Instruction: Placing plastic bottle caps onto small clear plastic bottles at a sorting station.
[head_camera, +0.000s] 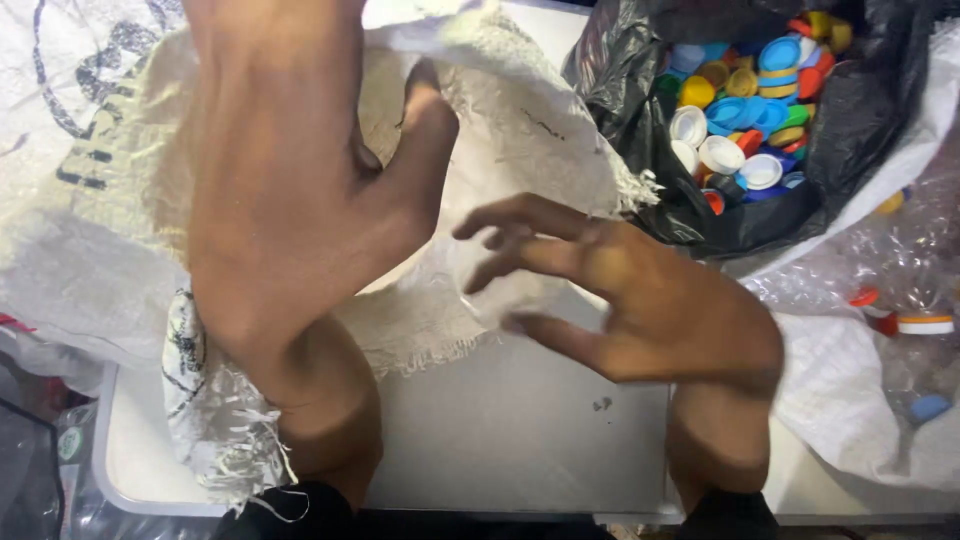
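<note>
Up close, left hand (290, 190) was raised over the white woven sack (520, 130), fingers spread, holding nothing. Right hand (640, 295) curled loose fingers at the sack's frayed edge. Bottle caps (745, 100) filled a black bag (870, 110).

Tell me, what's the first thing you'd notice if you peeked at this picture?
Two bare hands fill the middle: the left hand spread wide over a frayed white woven sack, the right hand with fingers curled above the grey table. At the upper right, a black plastic bag sits open, heaped with colourful bottle caps in blue, white, yellow and red.
</note>
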